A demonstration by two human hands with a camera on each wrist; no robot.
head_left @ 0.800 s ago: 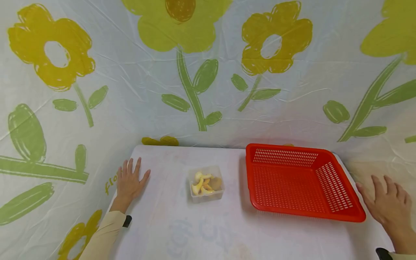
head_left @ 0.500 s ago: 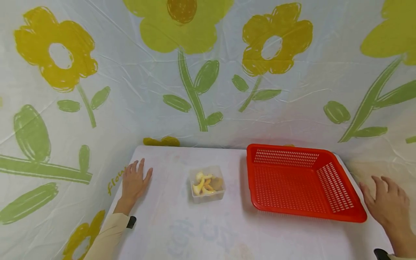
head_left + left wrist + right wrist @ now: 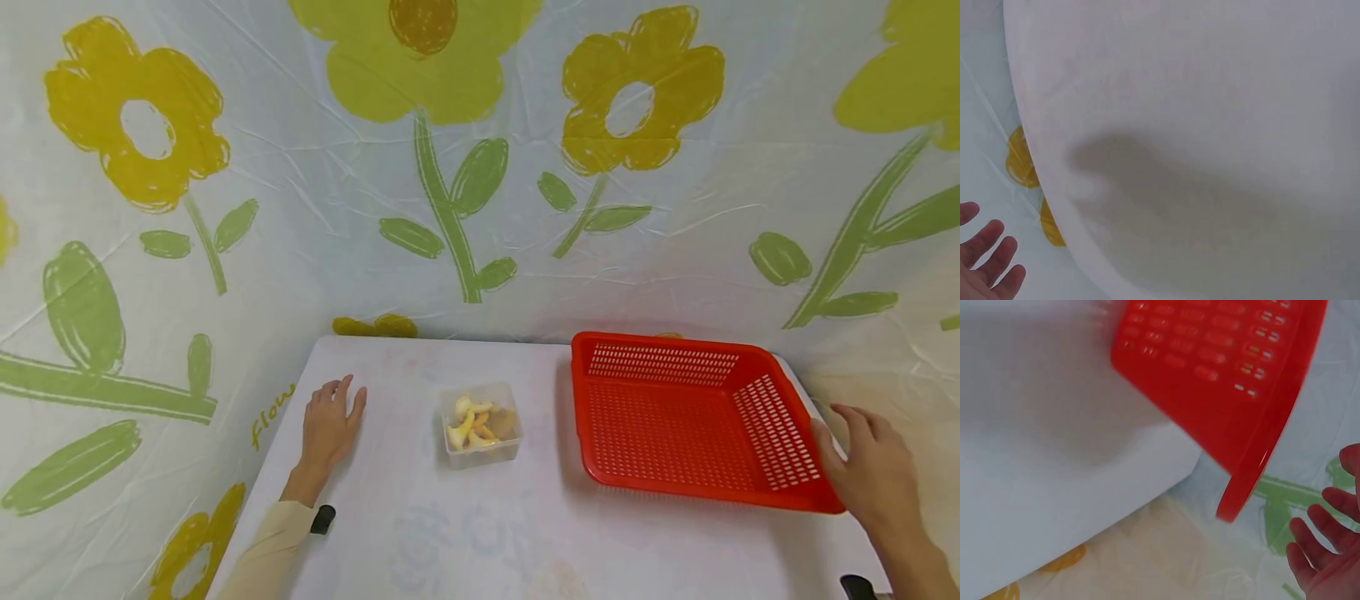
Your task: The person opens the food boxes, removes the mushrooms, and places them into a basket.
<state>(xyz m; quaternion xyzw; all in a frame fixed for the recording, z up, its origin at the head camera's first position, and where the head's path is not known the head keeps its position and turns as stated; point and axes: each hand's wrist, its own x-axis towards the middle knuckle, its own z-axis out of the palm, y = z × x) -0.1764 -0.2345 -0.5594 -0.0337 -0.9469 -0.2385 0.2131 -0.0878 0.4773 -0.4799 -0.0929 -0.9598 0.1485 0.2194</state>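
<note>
1. Fingers of the right hand (image 3: 870,471) lie relaxed, holding nothing, just beside the red basket (image 3: 690,417) at the table's (image 3: 480,533) right edge.
2. Left hand (image 3: 330,425) rests flat and released near the left edge.

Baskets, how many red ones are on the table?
1. The red basket sits at the right side of the table, beside the clear tub of food. The right hand is at its right rim. None seems hidden.

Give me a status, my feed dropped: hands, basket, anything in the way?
Left hand open, flat on table. Right hand open at red basket corner, no grip seen. Clear tub of food beside basket, apart.
</note>
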